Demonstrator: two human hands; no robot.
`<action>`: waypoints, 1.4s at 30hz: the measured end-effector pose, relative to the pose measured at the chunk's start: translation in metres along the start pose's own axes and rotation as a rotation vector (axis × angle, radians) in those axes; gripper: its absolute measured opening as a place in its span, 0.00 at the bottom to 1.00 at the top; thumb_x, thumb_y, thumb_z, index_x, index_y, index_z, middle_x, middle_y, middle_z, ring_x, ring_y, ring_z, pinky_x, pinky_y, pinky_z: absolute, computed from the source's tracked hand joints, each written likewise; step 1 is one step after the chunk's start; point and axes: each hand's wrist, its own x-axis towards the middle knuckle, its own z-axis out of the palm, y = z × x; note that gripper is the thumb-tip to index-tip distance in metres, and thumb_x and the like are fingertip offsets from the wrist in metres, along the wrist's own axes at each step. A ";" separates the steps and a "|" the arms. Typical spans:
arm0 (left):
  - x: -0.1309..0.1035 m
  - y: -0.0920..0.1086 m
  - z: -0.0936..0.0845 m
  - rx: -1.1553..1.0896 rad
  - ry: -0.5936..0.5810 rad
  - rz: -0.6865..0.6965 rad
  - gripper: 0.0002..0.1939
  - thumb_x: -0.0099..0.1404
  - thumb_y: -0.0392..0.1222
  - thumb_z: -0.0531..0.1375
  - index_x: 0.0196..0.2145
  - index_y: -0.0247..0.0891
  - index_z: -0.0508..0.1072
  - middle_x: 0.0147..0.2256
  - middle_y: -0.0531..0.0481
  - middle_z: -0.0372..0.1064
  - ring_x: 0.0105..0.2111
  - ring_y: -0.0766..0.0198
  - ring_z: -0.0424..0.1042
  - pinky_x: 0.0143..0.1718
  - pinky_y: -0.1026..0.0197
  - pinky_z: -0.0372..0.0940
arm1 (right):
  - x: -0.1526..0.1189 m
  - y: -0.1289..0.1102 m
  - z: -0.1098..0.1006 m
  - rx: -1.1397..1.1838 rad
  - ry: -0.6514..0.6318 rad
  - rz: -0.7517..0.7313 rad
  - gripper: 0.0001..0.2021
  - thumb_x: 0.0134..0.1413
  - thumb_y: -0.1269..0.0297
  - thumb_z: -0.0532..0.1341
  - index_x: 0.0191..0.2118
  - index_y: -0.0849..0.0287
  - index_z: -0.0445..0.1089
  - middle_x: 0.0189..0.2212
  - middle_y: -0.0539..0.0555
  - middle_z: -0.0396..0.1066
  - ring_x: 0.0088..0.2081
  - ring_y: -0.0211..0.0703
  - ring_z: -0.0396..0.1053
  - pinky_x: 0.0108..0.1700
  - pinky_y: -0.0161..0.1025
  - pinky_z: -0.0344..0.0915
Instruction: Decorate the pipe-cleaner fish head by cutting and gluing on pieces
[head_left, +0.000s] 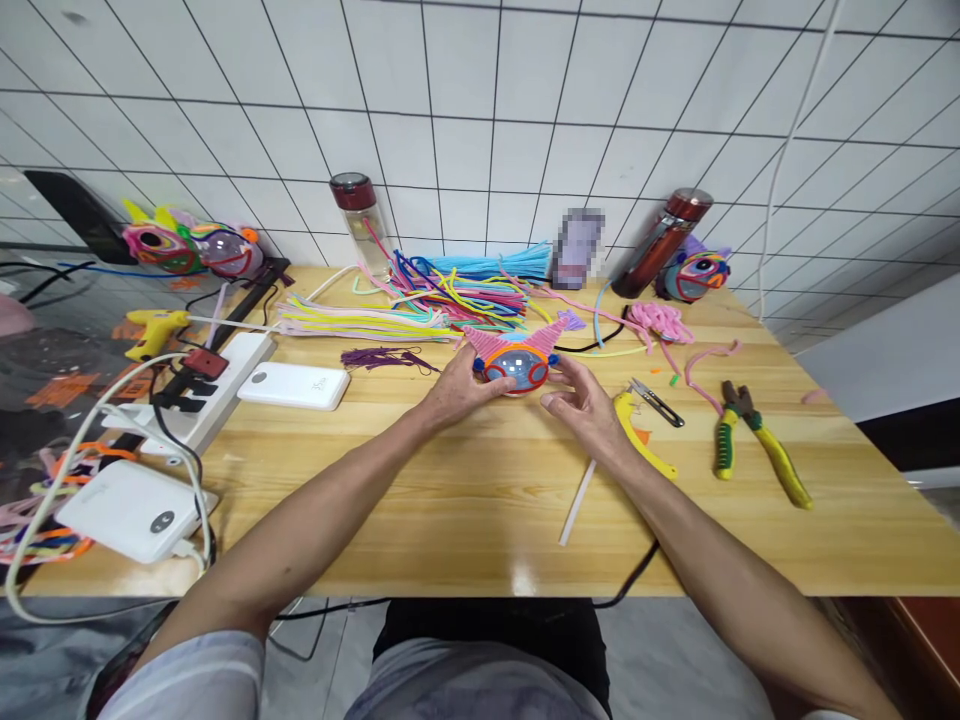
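A clear plastic ball (517,370) sits above the middle of the table, trimmed with orange and red pipe cleaner rings, pink pointed ears and a dark blue tuft on each side. My left hand (459,388) grips its left side, thumb across the front. At the right tuft, my right hand (589,405) has its fingertips close to or touching the ball, thumb and fingers apart. A yellow glue gun (646,440) lies beside and partly behind my right hand, and a whitish glue stick (576,505) shows below the wrist.
Behind the ball lie bundles of colourful pipe cleaners (457,290). Thread snips (658,402) and pliers (750,440) rest to the right. Left are power banks (296,386), a power strip (225,385) and another glue gun (154,332). Bottles (664,245) and a blurred phone (577,248) stand near the wall.
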 end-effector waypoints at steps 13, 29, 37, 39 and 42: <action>0.001 -0.007 0.007 0.040 0.029 -0.001 0.30 0.61 0.59 0.73 0.52 0.39 0.69 0.49 0.43 0.73 0.49 0.51 0.73 0.54 0.50 0.70 | -0.002 -0.002 -0.001 -0.037 0.019 -0.022 0.45 0.54 0.35 0.73 0.72 0.48 0.64 0.71 0.64 0.68 0.68 0.63 0.70 0.62 0.60 0.75; 0.002 -0.005 0.003 -0.013 0.009 0.043 0.30 0.64 0.57 0.70 0.56 0.39 0.69 0.54 0.42 0.73 0.52 0.51 0.73 0.56 0.51 0.69 | -0.003 -0.005 -0.002 -0.032 0.003 -0.009 0.45 0.54 0.37 0.73 0.73 0.48 0.62 0.71 0.64 0.68 0.68 0.62 0.70 0.64 0.61 0.74; 0.001 -0.005 0.003 -0.033 0.006 0.011 0.31 0.66 0.55 0.67 0.61 0.39 0.69 0.59 0.41 0.73 0.57 0.51 0.73 0.58 0.53 0.70 | -0.004 -0.001 -0.002 -0.040 -0.008 -0.015 0.44 0.55 0.39 0.73 0.73 0.46 0.62 0.71 0.63 0.69 0.68 0.62 0.70 0.64 0.61 0.74; 0.001 -0.004 0.003 -0.051 0.003 0.023 0.33 0.66 0.54 0.68 0.63 0.39 0.68 0.60 0.40 0.73 0.58 0.51 0.73 0.59 0.53 0.69 | -0.003 -0.002 -0.002 -0.035 -0.004 -0.016 0.44 0.55 0.39 0.74 0.73 0.47 0.63 0.70 0.63 0.70 0.68 0.62 0.70 0.64 0.61 0.74; 0.001 -0.003 0.003 -0.048 0.001 0.031 0.36 0.64 0.56 0.69 0.64 0.37 0.68 0.59 0.39 0.73 0.56 0.51 0.74 0.57 0.53 0.70 | -0.003 -0.002 -0.002 -0.026 0.005 -0.013 0.44 0.54 0.40 0.74 0.73 0.47 0.63 0.70 0.64 0.70 0.69 0.63 0.70 0.64 0.63 0.74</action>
